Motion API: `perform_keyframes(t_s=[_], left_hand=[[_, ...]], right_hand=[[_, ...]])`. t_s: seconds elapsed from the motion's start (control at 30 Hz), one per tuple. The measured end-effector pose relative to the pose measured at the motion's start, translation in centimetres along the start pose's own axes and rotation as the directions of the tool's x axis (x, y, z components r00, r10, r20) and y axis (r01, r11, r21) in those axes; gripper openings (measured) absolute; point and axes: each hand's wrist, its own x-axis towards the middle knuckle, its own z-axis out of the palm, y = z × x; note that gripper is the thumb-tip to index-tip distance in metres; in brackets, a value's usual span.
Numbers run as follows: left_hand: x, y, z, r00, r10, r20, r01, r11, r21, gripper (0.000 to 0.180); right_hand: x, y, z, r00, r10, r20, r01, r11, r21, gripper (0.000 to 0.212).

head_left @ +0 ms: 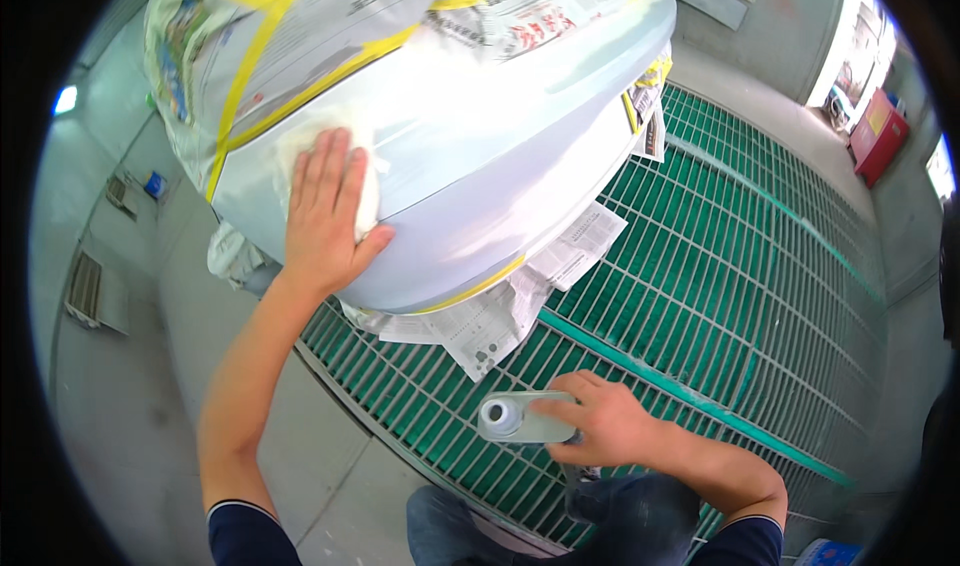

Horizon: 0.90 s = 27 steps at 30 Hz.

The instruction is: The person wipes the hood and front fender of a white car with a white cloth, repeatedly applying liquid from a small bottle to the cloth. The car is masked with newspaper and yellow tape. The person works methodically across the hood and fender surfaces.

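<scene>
My left hand (325,221) lies flat, fingers stretched out, on a white wiping cloth (369,201). It presses the cloth against the left part of a pale grey car bumper (480,221). My right hand (612,421) is closed around the handle end of a light-coloured jug-like container (530,430). The container's round spout is uncapped and points up; what is inside cannot be made out. It is held above the floor grating, in front of my knees and apart from the bumper.
Newspaper (490,316) hangs below the bumper, and yellow masking tape (330,91) edges the covered bodywork above. Green-backed metal grating (700,296) spreads to the right. A red box-like object (878,138) stands at the far right. A blue container (828,553) is at the lower right.
</scene>
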Motion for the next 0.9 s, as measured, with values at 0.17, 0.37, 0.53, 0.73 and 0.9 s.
perform_keyframes(t_s=[0.17,0.37,0.53,0.73,0.9], left_hand=[[10.2,4.6,0.9,0.956,0.213,0.203,-0.222,0.975,0.022,0.081],[17.6,12.6,8.1,0.881,0.384,0.277,-0.429,0.894,0.126,0.076],[21.7,15.7,11.4,0.750,0.453,0.483,-0.634,0.702,0.325,0.064],[15.2,10.2,3.4,0.425,0.633,0.646,-0.797,0.600,-0.064,0.084],[-1.5,-4.8,-4.6,0.344,0.648,0.680,-0.890,0.455,0.017,0.080]], right_hand=[[-3.8,5.3,1.9,0.978,0.061,-0.197,-0.062,0.998,-0.002,0.054],[-9.3,11.4,6.7,0.894,0.174,-0.414,-0.153,0.985,0.084,0.054],[-11.0,12.9,7.4,0.844,0.246,-0.477,-0.205,0.969,0.138,0.048],[-13.5,15.7,7.3,0.773,0.325,-0.545,-0.309,0.943,0.124,0.051],[-12.4,16.6,8.7,0.777,0.289,-0.559,-0.248,0.957,0.150,0.052]])
